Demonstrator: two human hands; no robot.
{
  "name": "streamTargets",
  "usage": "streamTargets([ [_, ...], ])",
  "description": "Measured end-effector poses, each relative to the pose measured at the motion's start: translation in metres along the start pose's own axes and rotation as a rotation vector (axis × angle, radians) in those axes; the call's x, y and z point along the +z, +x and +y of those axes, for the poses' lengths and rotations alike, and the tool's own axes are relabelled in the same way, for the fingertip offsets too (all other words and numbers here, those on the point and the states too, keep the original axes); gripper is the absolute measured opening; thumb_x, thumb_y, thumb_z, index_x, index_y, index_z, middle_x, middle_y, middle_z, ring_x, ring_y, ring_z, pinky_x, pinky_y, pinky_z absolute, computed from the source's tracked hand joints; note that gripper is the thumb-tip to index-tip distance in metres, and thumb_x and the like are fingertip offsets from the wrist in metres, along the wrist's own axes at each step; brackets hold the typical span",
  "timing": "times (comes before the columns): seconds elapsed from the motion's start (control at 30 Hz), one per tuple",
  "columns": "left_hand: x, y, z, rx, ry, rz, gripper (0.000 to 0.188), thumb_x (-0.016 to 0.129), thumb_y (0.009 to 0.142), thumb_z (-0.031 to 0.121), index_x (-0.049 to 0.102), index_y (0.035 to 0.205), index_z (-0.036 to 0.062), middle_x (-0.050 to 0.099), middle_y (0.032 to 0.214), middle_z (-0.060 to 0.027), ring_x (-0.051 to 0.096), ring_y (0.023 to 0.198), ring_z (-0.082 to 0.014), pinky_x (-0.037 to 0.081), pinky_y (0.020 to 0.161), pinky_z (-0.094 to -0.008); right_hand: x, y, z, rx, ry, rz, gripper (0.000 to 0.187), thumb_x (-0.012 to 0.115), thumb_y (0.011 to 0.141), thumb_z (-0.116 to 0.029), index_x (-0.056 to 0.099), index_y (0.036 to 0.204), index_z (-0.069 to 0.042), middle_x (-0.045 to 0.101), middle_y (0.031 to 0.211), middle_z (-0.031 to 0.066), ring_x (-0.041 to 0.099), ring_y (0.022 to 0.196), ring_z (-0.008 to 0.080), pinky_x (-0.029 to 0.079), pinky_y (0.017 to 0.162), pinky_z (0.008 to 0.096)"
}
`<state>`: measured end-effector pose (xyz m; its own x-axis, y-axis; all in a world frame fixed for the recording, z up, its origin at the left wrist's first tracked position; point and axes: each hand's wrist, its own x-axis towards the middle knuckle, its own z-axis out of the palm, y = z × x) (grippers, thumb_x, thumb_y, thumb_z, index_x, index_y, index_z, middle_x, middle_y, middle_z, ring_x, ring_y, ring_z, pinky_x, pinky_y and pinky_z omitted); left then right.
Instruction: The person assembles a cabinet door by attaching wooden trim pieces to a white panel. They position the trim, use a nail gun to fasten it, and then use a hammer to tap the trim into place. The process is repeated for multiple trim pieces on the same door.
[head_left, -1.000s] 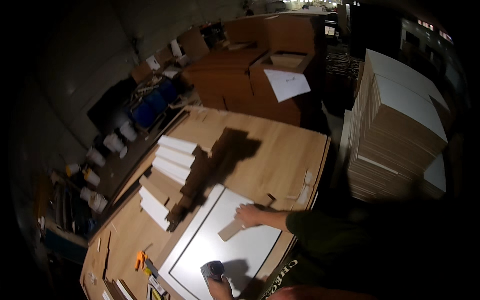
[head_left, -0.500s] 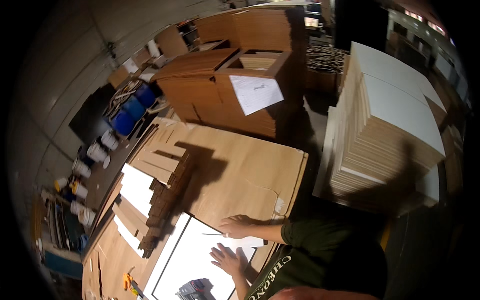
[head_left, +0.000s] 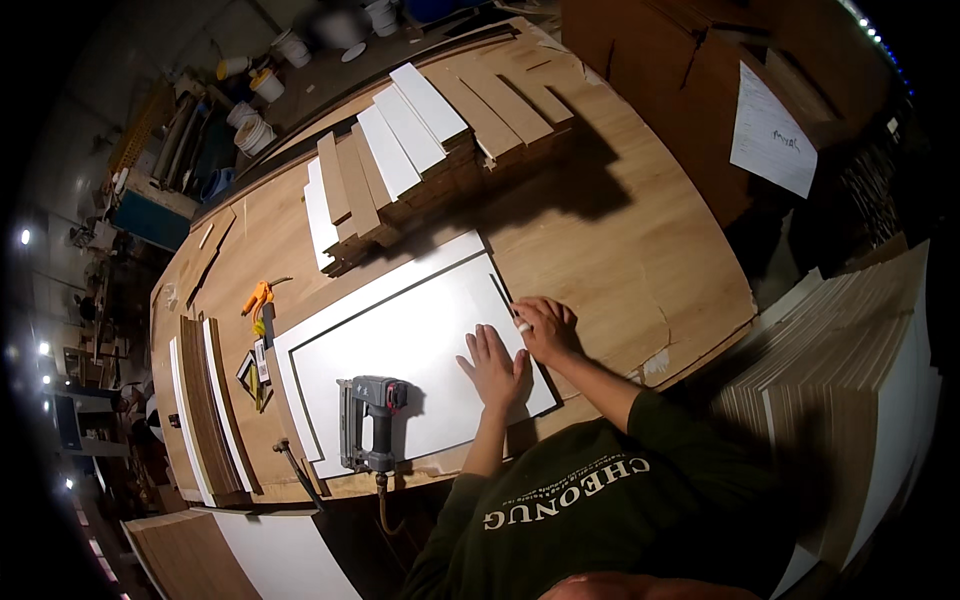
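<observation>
A white panel (head_left: 390, 340) with a dark line running round inside its edge lies on the wooden worktable. Spread flat on its right part is my left hand (head_left: 493, 370), fingers apart and holding nothing. Beside it, at the panel's right edge, my right hand (head_left: 545, 330) has its fingers bent and close together on a thin dark strip (head_left: 500, 290); what the strip is I cannot make out. A grey and black nail gun (head_left: 378, 422) with a hose rests on the panel, left of my left hand.
Stacked white and brown board strips (head_left: 420, 130) stand beyond the panel. To the left are an orange air blow gun (head_left: 258, 297), a hammer (head_left: 298, 470) and upright long strips (head_left: 205, 410). A tall stack of boards (head_left: 830, 400) is at right, brown boards with a paper sheet (head_left: 775, 135) behind.
The view has swung toward the left and down over the table. Both hands stay at the panel's right part; the right hand and thin strip now lie along its right edge.
</observation>
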<state>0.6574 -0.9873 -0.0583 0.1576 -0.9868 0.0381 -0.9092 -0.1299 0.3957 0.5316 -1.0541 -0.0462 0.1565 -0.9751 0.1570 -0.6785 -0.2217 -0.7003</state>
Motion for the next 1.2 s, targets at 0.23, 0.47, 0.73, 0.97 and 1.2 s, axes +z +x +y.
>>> streamTargets([
  [0.23, -0.02, 0.044, 0.018, -0.037, 0.054, -0.127, 0.103, 0.06, 0.072, 0.062, 0.021, 0.147, 0.0034, 0.018, 0.155, -0.0155, 0.009, 0.143, -0.0369, 0.005, 0.106, -0.0679, 0.009, 0.058, 0.014, -0.116, -0.054, 0.011, 0.041, 0.063, 0.083, -0.03, 0.06, 0.121, -0.014, 0.058, 0.121, 0.0001, 0.046, 0.119, 0.0194, 0.027, 0.1, 0.0419],
  [0.47, 0.003, 0.048, 0.004, -0.082, -0.006, -0.066, 0.113, 0.07, 0.065, 0.055, 0.013, 0.15, 0.0052, 0.011, 0.157, -0.0127, 0.003, 0.145, -0.0327, 0.0, 0.107, -0.0646, 0.008, 0.061, 0.005, -0.069, -0.041, 0.07, 0.035, 0.067, 0.079, -0.028, 0.065, 0.111, -0.014, 0.059, 0.118, -0.0035, 0.047, 0.116, 0.0158, 0.027, 0.101, 0.0396],
  [0.73, -0.003, 0.052, 0.005, -0.092, -0.025, -0.103, 0.111, 0.072, 0.063, 0.048, 0.016, 0.148, 0.004, 0.011, 0.157, -0.0131, 0.003, 0.145, -0.0337, 0.0, 0.107, -0.0653, 0.012, 0.064, 0.01, -0.054, 0.008, 0.06, 0.033, 0.068, 0.078, -0.026, 0.067, 0.108, -0.013, 0.059, 0.116, -0.0042, 0.047, 0.115, 0.0168, 0.027, 0.1, 0.0396],
  [0.97, 0.007, 0.052, 0.012, -0.172, -0.044, -0.058, 0.112, 0.073, 0.063, 0.052, 0.017, 0.148, 0.0029, 0.011, 0.156, -0.0138, 0.003, 0.145, -0.0354, -0.001, 0.106, -0.0663, 0.013, 0.067, 0.014, -0.037, 0.038, -0.015, 0.036, 0.066, 0.079, -0.026, 0.066, 0.113, -0.013, 0.052, 0.129, -0.0018, 0.043, 0.122, 0.0185, 0.026, 0.103, 0.042],
  [1.2, 0.021, 0.054, 0.018, -0.21, -0.01, 0.014, 0.109, 0.072, 0.066, 0.052, 0.018, 0.147, 0.0019, 0.013, 0.156, -0.0133, 0.002, 0.145, -0.0345, -0.001, 0.107, -0.0646, 0.01, 0.07, 0.014, 0.054, 0.032, -0.116, 0.037, 0.065, 0.081, -0.029, 0.066, 0.116, -0.017, 0.043, 0.141, -0.0002, 0.037, 0.129, 0.0204, 0.023, 0.106, 0.0442],
])
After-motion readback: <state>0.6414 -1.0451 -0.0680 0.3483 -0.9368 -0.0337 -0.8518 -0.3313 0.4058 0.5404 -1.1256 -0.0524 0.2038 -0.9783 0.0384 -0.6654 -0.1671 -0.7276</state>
